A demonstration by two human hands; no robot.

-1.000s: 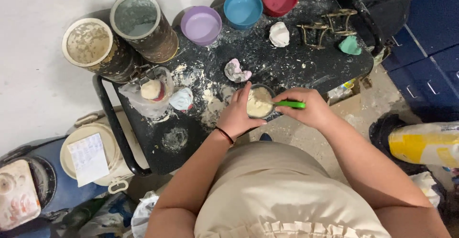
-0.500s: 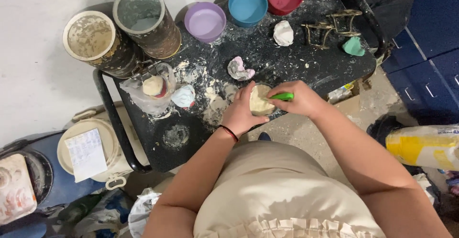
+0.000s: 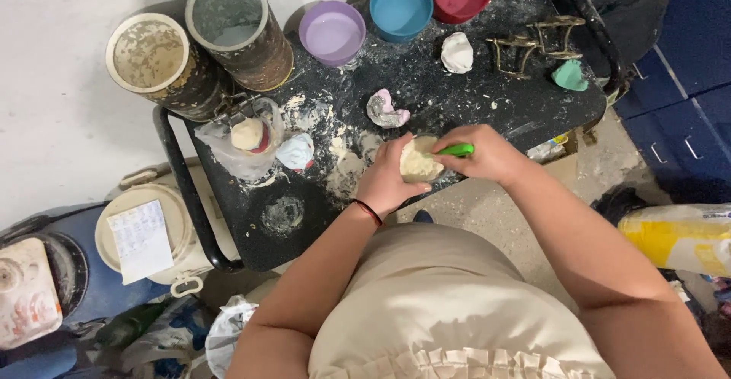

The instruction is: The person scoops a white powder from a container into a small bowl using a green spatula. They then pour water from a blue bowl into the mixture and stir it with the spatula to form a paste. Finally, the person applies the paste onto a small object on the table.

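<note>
The left hand (image 3: 384, 181) gripped the small bowl of pale paste (image 3: 418, 161); the right hand (image 3: 487, 153), fingers closed on the green-handled tool (image 3: 457, 150), had drawn nearer the bowl, mixing under way.

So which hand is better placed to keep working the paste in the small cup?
Right, probably. The right hand grips the green-handled tool at the small cup, while the left hand is occupied cradling it.

Bowls (image 3: 398, 6) behind cup (image 3: 418, 160) on table (image 3: 487, 105)

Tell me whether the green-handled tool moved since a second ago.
Yes. The green-handled tool shifted left, toward the grey-pink lump, now over the pale cup.
</note>
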